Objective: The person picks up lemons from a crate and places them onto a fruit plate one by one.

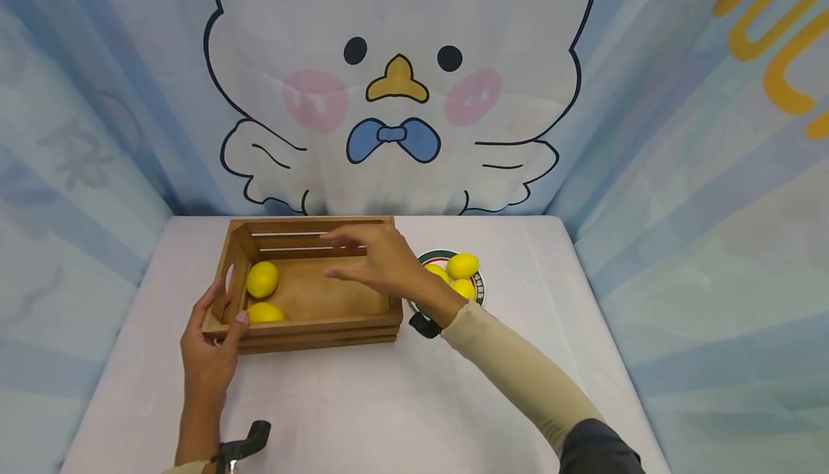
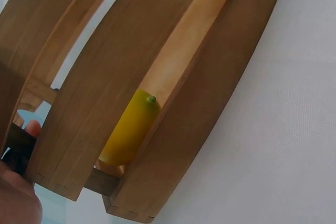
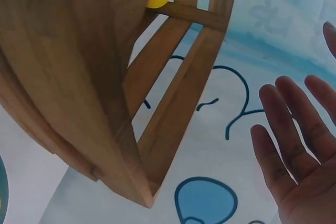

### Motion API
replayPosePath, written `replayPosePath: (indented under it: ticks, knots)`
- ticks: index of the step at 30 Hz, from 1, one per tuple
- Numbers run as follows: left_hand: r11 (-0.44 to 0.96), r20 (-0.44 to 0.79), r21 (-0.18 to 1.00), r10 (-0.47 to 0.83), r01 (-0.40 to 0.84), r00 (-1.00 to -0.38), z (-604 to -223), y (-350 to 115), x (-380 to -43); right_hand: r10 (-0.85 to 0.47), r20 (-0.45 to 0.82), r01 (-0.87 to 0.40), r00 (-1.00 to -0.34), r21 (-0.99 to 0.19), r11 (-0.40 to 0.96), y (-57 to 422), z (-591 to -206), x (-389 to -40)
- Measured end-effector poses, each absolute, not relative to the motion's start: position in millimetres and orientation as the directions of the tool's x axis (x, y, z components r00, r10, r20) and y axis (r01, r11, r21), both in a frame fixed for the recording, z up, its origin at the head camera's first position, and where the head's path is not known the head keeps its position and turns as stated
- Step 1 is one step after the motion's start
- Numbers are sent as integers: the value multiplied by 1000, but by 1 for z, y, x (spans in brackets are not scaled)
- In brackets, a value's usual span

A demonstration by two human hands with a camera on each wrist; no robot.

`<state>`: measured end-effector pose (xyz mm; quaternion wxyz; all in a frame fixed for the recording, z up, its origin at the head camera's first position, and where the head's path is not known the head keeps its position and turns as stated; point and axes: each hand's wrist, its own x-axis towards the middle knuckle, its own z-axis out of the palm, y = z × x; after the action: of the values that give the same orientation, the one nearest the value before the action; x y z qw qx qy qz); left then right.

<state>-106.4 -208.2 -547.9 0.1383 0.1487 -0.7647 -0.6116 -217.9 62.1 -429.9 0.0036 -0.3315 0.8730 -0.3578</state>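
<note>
"Two lemons [image 1: 262, 280]: where?"
"Inside the crate [image 1: 317, 326], left end; left grip [image 1: 210, 348] pinching its near-left corner."
"Right grip [image 1: 382, 262]?"
"Spread above the crate; other lemons [image 1: 463, 266] on a plate [image 1: 480, 288] right of it."

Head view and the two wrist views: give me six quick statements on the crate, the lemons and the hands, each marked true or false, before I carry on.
1. The left hand grips the wooden crate near its left end. True.
2. Two lemons show inside the crate. True.
3. The right hand holds a lemon. False: it is empty, over the crate, with its fingers apart.
4. Three lemons show on the round plate. True.
5. The plate stands inside the crate. False: it is on the table, to the crate's right.
6. The left wrist view shows no lemon. False: one shows through the gap between the slats.
</note>
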Motion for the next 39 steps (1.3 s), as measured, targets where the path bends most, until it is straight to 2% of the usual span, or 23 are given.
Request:
replayPosePath:
  ticks: [8,15,27,34,39]
  knots:
    - [221,36,974,-396,-57,-918,-548,-207,-106,-604,281,-621,-746,-622,477,57,-428,-222]
    - [233,34,970,-402,-67,-915,-549,-207,-105,-627,250,-620,-738,-619,482,51,-428,-224]
    - [247,26,965,-409,-83,-912,-550,-206,-105,-660,225,-654,-716,-547,523,34,-426,-231]
    - [220,82,975,-387,-5,-918,-551,-207,-106,-685,198,-648,-701,-577,497,26,-428,-235]
    - [225,80,974,-386,-9,-919,-551,-208,-106,-709,202,-668,-675,-575,472,21,-429,-240]
